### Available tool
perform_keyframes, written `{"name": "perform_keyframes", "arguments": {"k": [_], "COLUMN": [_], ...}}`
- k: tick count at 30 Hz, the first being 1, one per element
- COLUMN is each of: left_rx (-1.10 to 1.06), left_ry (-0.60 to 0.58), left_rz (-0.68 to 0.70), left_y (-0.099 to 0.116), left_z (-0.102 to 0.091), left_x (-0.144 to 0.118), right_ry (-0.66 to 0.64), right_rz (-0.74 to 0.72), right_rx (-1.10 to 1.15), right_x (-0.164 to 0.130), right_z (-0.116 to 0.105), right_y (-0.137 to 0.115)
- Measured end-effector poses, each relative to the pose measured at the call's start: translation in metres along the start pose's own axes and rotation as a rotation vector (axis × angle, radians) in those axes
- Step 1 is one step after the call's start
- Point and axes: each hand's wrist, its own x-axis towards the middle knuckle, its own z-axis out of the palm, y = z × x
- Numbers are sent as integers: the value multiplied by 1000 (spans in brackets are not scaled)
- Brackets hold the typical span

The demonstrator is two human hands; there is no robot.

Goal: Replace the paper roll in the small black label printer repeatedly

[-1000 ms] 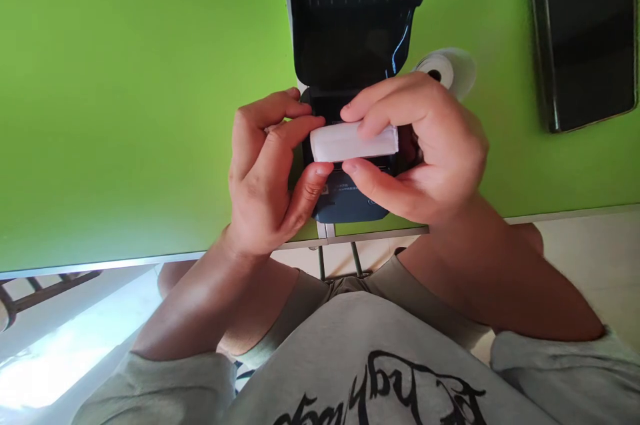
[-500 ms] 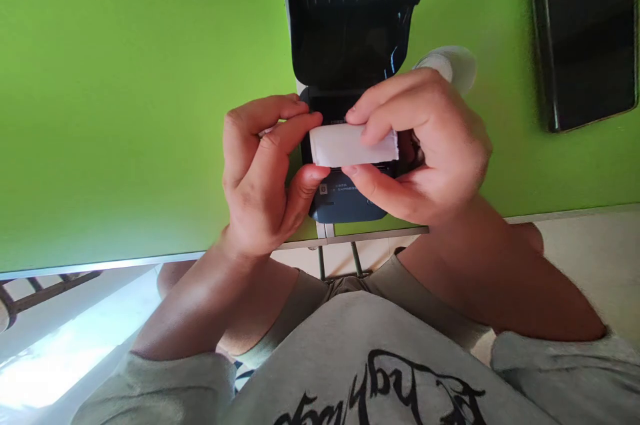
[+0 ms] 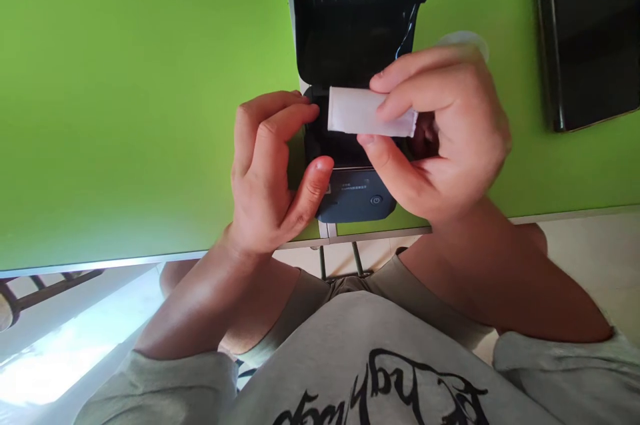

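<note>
A small black label printer (image 3: 355, 201) stands near the table's front edge, its lid (image 3: 357, 31) swung up and back. Over the open bay, my right hand (image 3: 445, 125) pinches a small white paper roll (image 3: 350, 110) between thumb and fingers. The roll lies sideways in the grip, its left end free. My left hand (image 3: 273, 171) rests at the printer's left side, fingertips by the bay's rim, thumb apart from the fingers and nothing between them. A power button shows on the printer's front panel.
On the green table (image 3: 150, 78), a black rectangular device or case (image 3: 593, 38) lies at the far right. A whitish round object (image 3: 465, 41) sits behind my right hand, mostly hidden. The table's front edge runs just before my lap.
My right hand has lifted the paper roll up and to the right, away from my left hand. The left thumb has come off the roll, and more of the bay and front panel shows.
</note>
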Motion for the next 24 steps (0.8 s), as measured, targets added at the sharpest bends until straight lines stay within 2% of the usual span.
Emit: {"name": "perform_keyframes", "arguments": {"k": [5,11,21,24], "left_rx": [-27,-24,-10,6], "left_ry": [-4,-11,-6,-6], "left_rz": [15,3,22,30], "left_y": [0,1,1,0], "left_z": [-1,-1,-1,0], "left_x": [2,2,2,1], "right_ry": [-100,-50,-63,-73], "right_rz": [72,135,189,233], "right_rx": [33,153,326,307], "right_x": [2,1,-2,-4], "right_z": [-3,2,3,3], "right_y": [-4,-3,0,0]}}
